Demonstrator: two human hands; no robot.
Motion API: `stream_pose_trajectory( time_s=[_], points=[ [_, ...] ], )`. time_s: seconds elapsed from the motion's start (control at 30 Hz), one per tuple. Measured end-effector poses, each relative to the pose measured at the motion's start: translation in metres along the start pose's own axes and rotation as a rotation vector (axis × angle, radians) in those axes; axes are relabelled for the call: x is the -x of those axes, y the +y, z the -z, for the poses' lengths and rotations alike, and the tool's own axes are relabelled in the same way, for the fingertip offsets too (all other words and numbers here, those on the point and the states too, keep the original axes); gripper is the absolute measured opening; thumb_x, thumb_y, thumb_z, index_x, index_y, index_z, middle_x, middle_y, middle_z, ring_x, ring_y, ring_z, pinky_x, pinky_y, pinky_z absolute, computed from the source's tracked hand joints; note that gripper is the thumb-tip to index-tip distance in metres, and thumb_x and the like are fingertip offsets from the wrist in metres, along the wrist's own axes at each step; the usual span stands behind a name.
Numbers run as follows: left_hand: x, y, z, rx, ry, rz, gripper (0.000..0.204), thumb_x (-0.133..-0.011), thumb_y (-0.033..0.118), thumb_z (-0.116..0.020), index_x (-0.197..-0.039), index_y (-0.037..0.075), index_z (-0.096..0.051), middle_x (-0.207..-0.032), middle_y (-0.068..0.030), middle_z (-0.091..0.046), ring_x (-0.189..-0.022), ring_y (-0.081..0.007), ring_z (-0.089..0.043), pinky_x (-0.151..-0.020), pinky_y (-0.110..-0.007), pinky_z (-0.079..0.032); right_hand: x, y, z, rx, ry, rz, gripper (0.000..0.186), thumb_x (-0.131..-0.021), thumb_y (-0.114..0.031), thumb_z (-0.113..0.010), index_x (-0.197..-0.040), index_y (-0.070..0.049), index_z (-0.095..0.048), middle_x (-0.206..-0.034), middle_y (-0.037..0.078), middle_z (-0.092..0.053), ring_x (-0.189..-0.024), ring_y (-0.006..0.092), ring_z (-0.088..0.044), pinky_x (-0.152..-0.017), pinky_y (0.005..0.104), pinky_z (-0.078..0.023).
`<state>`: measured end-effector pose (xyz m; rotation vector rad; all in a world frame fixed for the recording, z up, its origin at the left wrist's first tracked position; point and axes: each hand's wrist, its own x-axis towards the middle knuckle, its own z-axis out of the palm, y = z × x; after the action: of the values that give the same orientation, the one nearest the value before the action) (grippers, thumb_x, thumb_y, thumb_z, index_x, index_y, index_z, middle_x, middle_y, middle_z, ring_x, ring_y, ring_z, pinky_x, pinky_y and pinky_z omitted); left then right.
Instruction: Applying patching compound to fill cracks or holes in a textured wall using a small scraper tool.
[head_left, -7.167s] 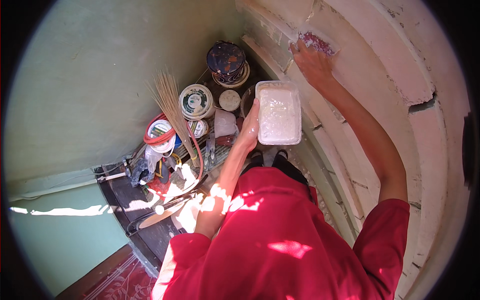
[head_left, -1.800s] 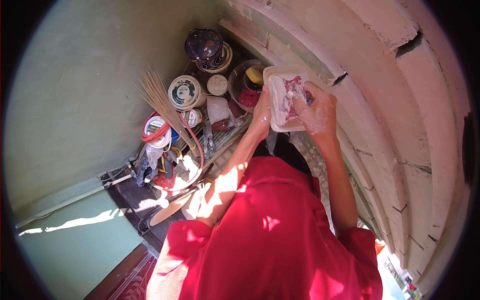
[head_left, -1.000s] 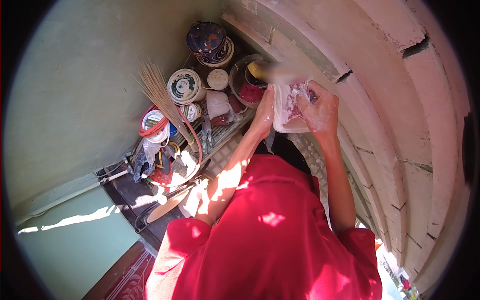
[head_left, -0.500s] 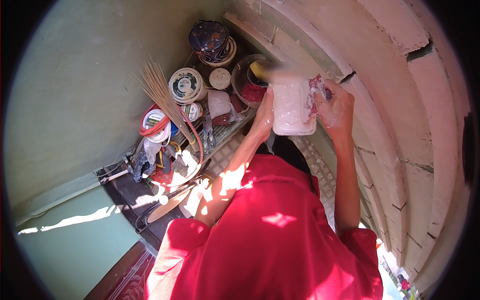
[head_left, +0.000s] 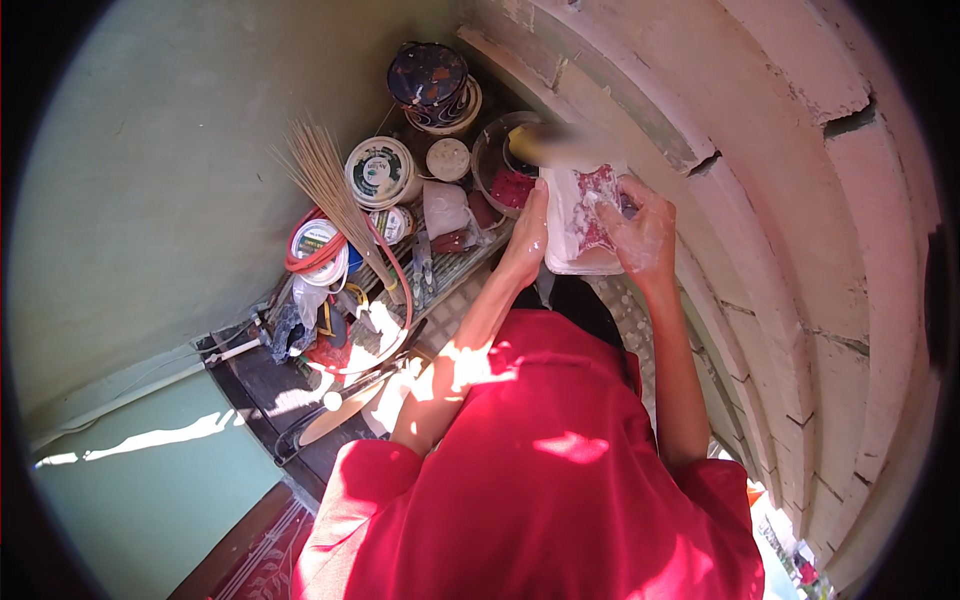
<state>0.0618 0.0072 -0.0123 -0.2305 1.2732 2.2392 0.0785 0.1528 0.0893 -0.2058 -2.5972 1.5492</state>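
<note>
My left hand point(head_left: 524, 232), its thumb along the side, is closed on a white rectangular plastic container point(head_left: 569, 261) of pale, creamy material, held above my feet. My right hand point(head_left: 644, 232) grips a red pad point(head_left: 597, 182) smeared with white paste and presses it on the container. Its fingertips are partly hidden by the pad, and both hands have white residue on the skin. Just beyond the container sits a round tub point(head_left: 483, 150) with red and yellow pieces in it. A blurred patch covers part of that area.
A cluttered slatted shelf at left holds paint buckets point(head_left: 378, 172), a dark pail point(head_left: 428, 75), a bundle of straw sticks point(head_left: 340, 190), red hose point(head_left: 405, 290), bags and tools. A green wall point(head_left: 180, 180) rises behind. A cracked, stepped plaster surface point(head_left: 780, 220) curves along my right.
About seven seconds ago my right hand had the pad against the plaster. It came down to the container, shifted to its right edge half a second ago, and is back over it now.
</note>
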Motion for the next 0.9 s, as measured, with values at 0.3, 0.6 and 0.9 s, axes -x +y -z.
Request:
stream_pose_trajectory(
  time_s=[0.3, 0.6, 0.9],
  points=[
    [0.006, 0.013, 0.003, 0.035, 0.036, -0.009, 0.063, -0.101, 0.049, -0.025, -0.140, 0.000, -0.031, -0.136, -0.0151, -0.045, -0.122, -0.0207, -0.048, -0.103, -0.033, -0.038, -0.004, -0.011, 0.016, 0.120, 0.089, -0.008, 0.020, -0.072, -0.010, -0.060, -0.086, 0.004, -0.059, -0.066, 0.019, -0.053, -0.056, 0.0171, -0.047, -0.059, 0.0325, -0.044],
    [-0.002, 0.017, 0.002, -0.028, 0.027, -0.004, 0.064, -0.101, 0.050, -0.026, -0.140, -0.001, -0.032, -0.133, -0.0154, -0.047, -0.120, -0.0197, -0.050, -0.100, -0.032, -0.041, -0.015, 0.020, 0.003, 0.048, 0.097, -0.031, 0.021, -0.072, -0.011, -0.061, -0.088, 0.003, -0.061, -0.066, 0.014, -0.055, -0.058, 0.0150, -0.047, -0.059, 0.0318, -0.044],
    [-0.006, 0.023, 0.000, 0.007, 0.048, 0.003, 0.064, -0.101, 0.049, -0.026, -0.141, -0.001, -0.031, -0.134, -0.0144, -0.047, -0.120, -0.0191, -0.050, -0.100, -0.032, -0.041, -0.013, 0.006, -0.008, 0.024, 0.021, -0.028, 0.023, -0.071, -0.012, -0.064, -0.088, 0.003, -0.062, -0.064, 0.013, -0.054, -0.057, 0.0141, -0.046, -0.058, 0.0314, -0.043]
  ],
)
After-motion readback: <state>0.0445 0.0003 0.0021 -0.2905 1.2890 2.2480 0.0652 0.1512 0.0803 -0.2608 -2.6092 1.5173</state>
